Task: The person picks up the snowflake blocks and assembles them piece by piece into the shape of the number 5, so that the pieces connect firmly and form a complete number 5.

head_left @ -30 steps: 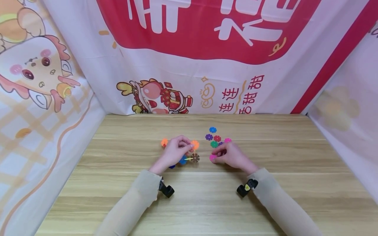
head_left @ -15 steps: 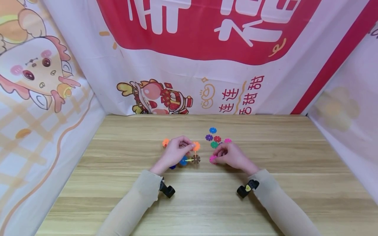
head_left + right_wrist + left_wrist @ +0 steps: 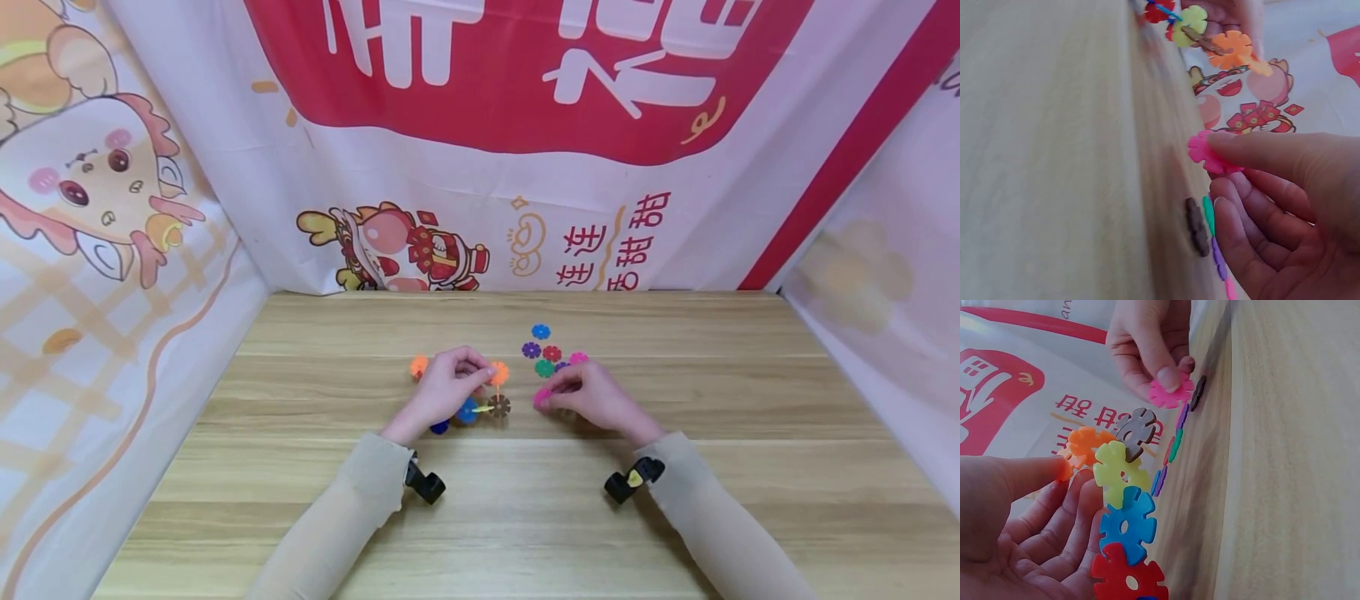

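My left hand (image 3: 447, 387) pinches an orange slotted flower disc (image 3: 1070, 461) between thumb and fingers. It belongs to a linked chain of plastic discs. Along the chain come another orange disc (image 3: 1089, 444), a brown disc (image 3: 499, 406), a yellow disc (image 3: 1119, 472), a blue disc (image 3: 1129, 525) and a red disc (image 3: 1130, 575). Part of the chain hides behind the left hand in the head view. Opposite it, my right hand (image 3: 591, 402) pinches a single pink disc (image 3: 1205, 150) between thumb and fingers, a short gap away from the brown disc.
Loose discs lie on the wooden table (image 3: 487, 517) beyond the right hand: a blue one (image 3: 541, 332), a purple one (image 3: 531, 350), a red one (image 3: 552, 353), a green one (image 3: 544, 367) and another pink one (image 3: 579, 359). Printed cloth (image 3: 450, 183) hangs along the back.
The pink disc has tilted in the right hand's fingers, its face now turned differently. The chain has shifted slightly toward the right and nearer the person, while the left hand stays almost in place.
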Tool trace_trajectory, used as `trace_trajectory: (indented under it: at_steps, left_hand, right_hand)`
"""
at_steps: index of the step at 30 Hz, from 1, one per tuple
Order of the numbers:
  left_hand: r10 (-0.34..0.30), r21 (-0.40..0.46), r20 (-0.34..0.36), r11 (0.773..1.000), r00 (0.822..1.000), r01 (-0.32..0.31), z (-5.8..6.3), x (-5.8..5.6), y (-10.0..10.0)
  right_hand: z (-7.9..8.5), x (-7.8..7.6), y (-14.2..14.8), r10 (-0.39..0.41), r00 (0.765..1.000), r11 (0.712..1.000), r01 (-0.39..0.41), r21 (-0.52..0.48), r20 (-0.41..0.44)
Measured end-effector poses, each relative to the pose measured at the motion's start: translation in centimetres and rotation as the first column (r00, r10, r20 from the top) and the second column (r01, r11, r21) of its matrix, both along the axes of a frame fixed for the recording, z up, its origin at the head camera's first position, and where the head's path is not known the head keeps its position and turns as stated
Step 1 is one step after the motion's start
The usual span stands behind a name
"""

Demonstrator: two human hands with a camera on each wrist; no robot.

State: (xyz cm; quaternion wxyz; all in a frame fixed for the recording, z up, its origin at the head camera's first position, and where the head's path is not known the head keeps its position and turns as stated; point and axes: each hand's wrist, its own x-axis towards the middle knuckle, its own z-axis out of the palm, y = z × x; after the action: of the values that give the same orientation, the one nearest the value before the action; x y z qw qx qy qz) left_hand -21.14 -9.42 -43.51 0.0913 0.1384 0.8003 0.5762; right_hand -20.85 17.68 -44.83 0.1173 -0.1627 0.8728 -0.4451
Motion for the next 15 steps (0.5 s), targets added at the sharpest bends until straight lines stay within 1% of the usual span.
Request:
trace_trajectory:
  at_steps: [3,7,9,15]
  left_hand:
    - [0.000,0.003,0.007,1.000,1.000,0.000,0.1,0.0,0.0]
    - [-0.001,0.003,0.010,1.000,1.000,0.001,0.0,-0.1,0.1]
    - [-0.001,0.004,0.009,1.000,1.000,0.001,0.0,-0.1,0.1]
    - [-0.003,0.012,0.013,1.000,1.000,0.003,0.0,-0.1,0.1]
  right_hand:
    - [0.5,0.0,-0.1,-0.019,1.000,0.999,0.018,-0.030,-0.022]
    - [1.1,-0.1,-0.4,-0.013,1.000,0.996,0.010,-0.092,-0.027]
    - [1.4,-0.1,-0.5,-0.012,1.000,0.994,0.009,-0.112,-0.022]
    - [2.3,-0.2,-1.2,-0.048,0.999,0.983,0.049,-0.178,0.012]
